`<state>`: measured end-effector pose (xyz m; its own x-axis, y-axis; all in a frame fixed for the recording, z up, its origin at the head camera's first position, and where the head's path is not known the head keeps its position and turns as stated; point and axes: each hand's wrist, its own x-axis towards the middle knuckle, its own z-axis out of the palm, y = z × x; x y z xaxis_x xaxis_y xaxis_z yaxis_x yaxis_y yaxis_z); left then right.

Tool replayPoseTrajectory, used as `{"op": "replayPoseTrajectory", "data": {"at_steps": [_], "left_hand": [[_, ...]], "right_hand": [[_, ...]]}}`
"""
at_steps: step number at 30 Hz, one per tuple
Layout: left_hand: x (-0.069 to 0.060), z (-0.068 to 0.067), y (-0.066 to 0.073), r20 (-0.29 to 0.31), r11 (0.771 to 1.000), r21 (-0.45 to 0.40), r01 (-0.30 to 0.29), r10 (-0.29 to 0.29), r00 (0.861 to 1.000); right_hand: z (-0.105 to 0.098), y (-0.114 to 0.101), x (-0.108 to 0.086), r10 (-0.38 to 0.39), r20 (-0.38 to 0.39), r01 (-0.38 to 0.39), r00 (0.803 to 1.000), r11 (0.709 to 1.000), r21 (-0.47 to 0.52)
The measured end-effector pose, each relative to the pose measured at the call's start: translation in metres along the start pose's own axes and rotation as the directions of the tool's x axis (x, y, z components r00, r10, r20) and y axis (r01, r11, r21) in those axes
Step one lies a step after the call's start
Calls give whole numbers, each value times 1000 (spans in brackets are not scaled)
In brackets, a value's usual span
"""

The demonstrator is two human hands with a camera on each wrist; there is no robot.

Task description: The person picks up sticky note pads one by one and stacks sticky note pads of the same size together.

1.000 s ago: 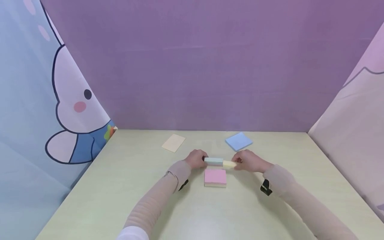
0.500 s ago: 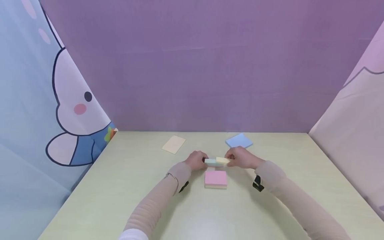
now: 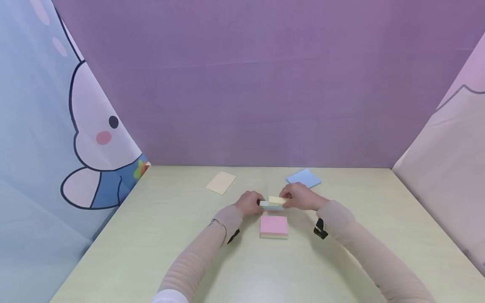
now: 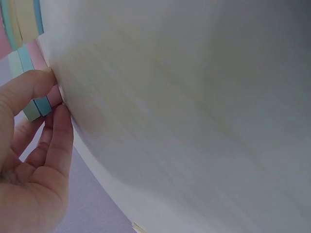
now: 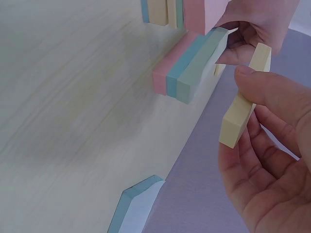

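With its thumb and fingers my left hand [image 3: 250, 203] grips the left end of a low stack of sticky note pads [image 4: 43, 103] on the table. Green lies uppermost in it, with blue and pink below. My right hand [image 3: 304, 198] pinches a yellow sticky note pad [image 5: 238, 116] between thumb and fingers. In the head view that yellow pad hangs over the right part of the stack; the right wrist view shows a gap between it and the green pad [image 5: 201, 68]. Nearer the person sits another stack, with a pink sticky note pad [image 3: 273, 225] on top.
Toward the back of the table [image 3: 170, 235], a thin peach-coloured pad [image 3: 221, 182] lies at left and a blue pad [image 3: 304, 178] at right, partly behind my right hand. A purple backdrop [image 3: 242, 84] rises at the table's far edge.
My right hand has carried the yellow pad left and slightly up, from beside the green-topped stack to above it. The left hand keeps its grip on the stack's end.
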<state>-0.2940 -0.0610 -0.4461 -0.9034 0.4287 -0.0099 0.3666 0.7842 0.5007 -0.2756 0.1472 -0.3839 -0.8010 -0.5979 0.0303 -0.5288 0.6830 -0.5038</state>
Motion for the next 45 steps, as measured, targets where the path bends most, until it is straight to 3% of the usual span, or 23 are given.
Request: {"op": "replayPoseTrajectory", "data": {"at_steps": [16, 30, 45], "left_hand": [[-1, 2, 2, 9, 1000, 3, -9, 9, 1000], [-1, 2, 2, 9, 1000, 0, 1, -1, 1000], [1, 1, 0, 16, 1000, -4, 8, -8, 1000]], "right_hand": [[9, -2, 12, 11, 25, -12, 1000, 999, 30], [15, -5, 21, -21, 63, 22, 998, 1000, -14], [18, -6, 26, -22, 51, 25, 998, 998, -51]]}}
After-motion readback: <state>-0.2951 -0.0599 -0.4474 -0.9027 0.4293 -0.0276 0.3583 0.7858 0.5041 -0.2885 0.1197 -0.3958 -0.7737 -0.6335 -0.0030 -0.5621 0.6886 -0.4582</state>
